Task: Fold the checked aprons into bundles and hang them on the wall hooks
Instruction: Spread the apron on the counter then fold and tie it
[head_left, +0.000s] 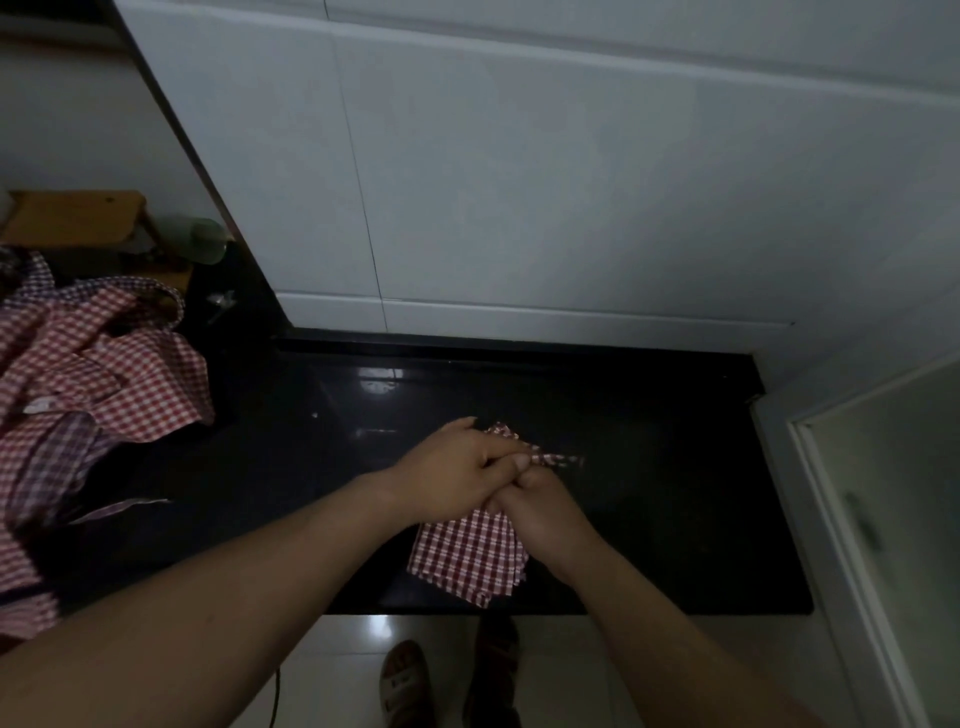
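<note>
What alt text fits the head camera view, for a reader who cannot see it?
A person's left hand and right hand grip a folded red checked apron on a black counter. A pile of unfolded checked aprons lies at the counter's left end, with a white tiled wall behind.

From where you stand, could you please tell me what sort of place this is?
Probably a home kitchen or utility corner: a glossy black counter against a white tiled wall, with a heap of checked aprons at its left end, a folded apron mid-counter.
</note>
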